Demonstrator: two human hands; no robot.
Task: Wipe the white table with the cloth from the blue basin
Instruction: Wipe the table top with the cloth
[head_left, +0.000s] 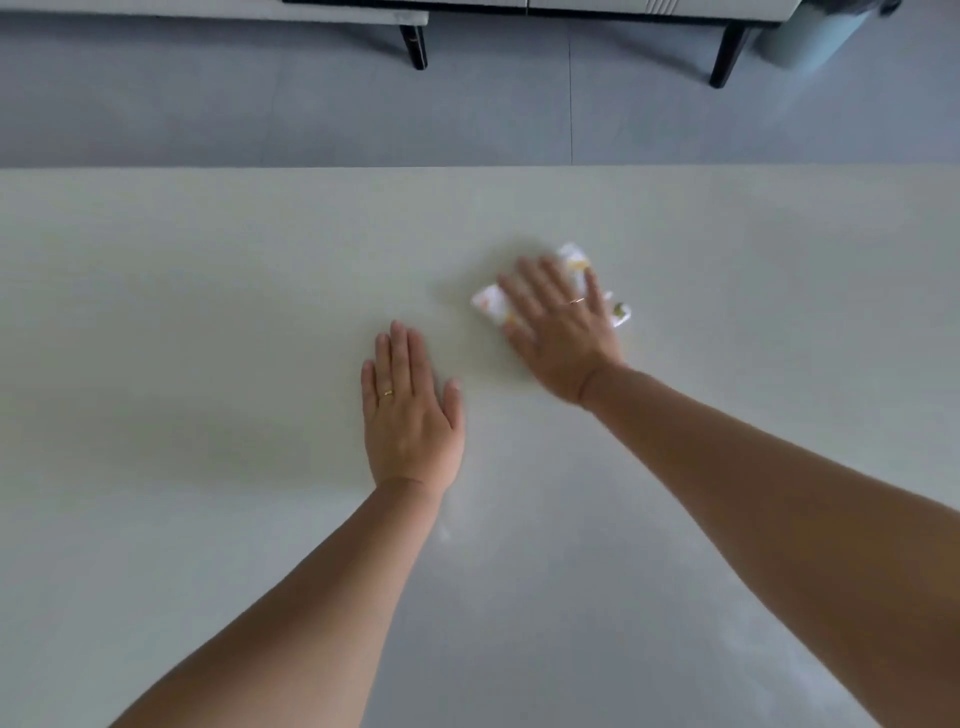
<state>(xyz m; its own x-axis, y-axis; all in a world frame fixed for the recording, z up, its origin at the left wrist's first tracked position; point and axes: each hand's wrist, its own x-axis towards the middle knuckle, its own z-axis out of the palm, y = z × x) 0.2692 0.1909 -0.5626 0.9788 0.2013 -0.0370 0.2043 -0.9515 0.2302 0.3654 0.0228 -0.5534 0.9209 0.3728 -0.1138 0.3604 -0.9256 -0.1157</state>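
We see a small folded cloth (491, 303), white with faint orange and green print, lying on the white worktop (208, 291) just right of the frame's centre. The right hand (558, 325) presses flat on it, fingers straight and slightly spread, covering most of it; the picture is a little blurred here. The left hand (410, 410) rests palm down on the worktop nearby, lower and to the left, fingers straight and together. Grey floor (260, 104) and dark furniture legs (415, 47) fill the upper frame.
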